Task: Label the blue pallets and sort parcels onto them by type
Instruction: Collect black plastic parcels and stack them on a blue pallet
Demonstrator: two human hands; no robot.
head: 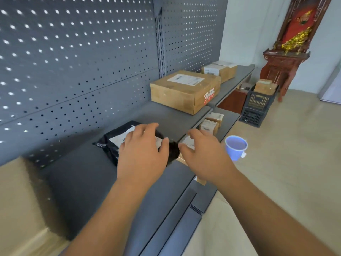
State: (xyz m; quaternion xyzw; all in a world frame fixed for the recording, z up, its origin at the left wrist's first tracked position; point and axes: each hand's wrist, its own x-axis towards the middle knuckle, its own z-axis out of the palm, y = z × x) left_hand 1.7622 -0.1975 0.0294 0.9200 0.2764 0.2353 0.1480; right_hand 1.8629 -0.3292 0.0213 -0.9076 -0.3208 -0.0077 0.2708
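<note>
Both hands reach toward a black bag (112, 145), a soft mailer with a white label, lying flat on the grey shelf (166, 115) close to its front edge. The left hand (142, 156) is over the bag's near end, palm down, fingers (147, 129) spread wide and curved across the label; whether they already press on the plastic cannot be told. The right hand (204, 154) hangs just beside the bag's right corner, beyond the shelf edge, fingers loosely open and holding nothing. This looks like the start of a two-handed pickup: a limp bag sags from one point, so one hand steadies the top while the other comes in at the side.

Farther along the shelf a large box (182, 91) sits flat with its label up, and two smaller boxes (219, 70) stand behind it, well apart from the bag. More small cartons (212, 122) rest on a lower shelf. A dark crate (258, 106) on the floor holds another carton. A blue cup (236, 146) is seen just right of the right hand; what it rests on cannot be told.

No blue pallets are in view, so the sorting still has most of its way to go.
</note>
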